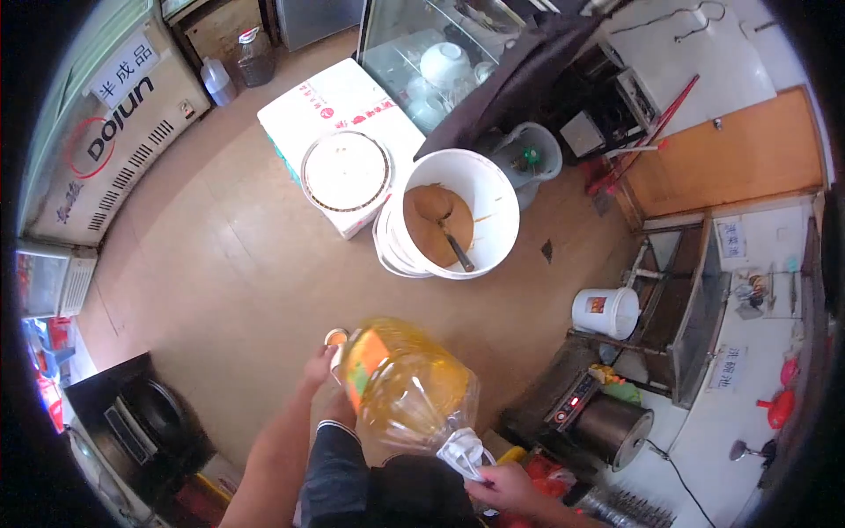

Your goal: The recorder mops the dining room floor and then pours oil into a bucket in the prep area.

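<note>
My right hand (503, 487) grips the white ring handle at the neck of a large clear plastic bottle of yellow oil (412, 383). The bottle lies tilted, its white cap (464, 447) towards me and its labelled base pointing up and left. My left hand (320, 366) is closed on a small pale round container (337, 338) with orange inside, beside the bottle's base, which hides part of it. Beyond the bottle stands a white bucket (492, 218) holding brown paste (429, 241). A dark-handled ladle (455, 245) rests in the paste.
A round lidded tub (346, 170) sits on a white foam box (284, 112) left of the bucket. A grey bin (544, 155) stands behind. To the right are a small white bucket (597, 313) and a metal pot (604, 429); a black wok (155, 412) is at lower left.
</note>
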Motion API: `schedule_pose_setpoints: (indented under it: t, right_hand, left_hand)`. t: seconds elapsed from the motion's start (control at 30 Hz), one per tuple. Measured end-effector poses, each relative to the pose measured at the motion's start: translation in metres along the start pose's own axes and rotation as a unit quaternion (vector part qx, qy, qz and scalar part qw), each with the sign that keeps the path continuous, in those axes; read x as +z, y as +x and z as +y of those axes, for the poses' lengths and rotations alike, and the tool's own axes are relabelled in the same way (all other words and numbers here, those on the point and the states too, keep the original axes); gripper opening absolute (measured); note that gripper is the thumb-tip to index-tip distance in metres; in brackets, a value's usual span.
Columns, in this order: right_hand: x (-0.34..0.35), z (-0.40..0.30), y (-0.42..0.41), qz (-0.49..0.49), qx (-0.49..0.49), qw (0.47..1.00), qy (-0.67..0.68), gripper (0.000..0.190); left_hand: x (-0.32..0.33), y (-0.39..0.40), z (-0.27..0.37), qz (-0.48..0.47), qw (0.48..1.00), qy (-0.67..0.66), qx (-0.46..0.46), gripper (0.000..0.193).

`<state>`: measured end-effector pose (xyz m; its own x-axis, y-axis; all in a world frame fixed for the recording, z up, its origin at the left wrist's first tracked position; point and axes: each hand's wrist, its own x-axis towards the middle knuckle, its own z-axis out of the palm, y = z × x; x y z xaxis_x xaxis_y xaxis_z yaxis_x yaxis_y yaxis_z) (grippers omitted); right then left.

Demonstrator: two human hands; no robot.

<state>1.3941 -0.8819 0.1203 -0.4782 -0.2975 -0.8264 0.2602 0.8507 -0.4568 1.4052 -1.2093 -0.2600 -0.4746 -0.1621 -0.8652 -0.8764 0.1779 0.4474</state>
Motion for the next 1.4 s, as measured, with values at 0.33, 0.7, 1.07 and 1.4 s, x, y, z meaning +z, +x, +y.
schedule_pose_setpoints:
  t: [0.33,0.7,1.07,1.4]
  right_hand:
    - [-0.124,-0.169,0.010,-0.041,-0.204,0.978,-0.023,0.014]
    - [-0.147,-0.190,0.167,0.145,-0.201,0.966,0.070,0.029]
    - [-0.159,-0.176,0.238,0.149,-0.228,0.962,0.016,0.028]
    - [-0.152,-0.160,0.268,0.188,-0.244,0.950,0.046,0.029]
  left_hand:
    - [-0.126,-0.052,-0.020,-0.213,0.871,-0.423,0.129,0.067]
    - [-0.062,-0.150,0.037,0.090,0.750,-0.644,0.117,0.059]
    - [-0.035,-0.212,0.047,0.173,0.738,-0.652,0.034,0.067]
    - [-0.023,-0.239,0.098,0.325,0.754,-0.553,-0.140,0.064]
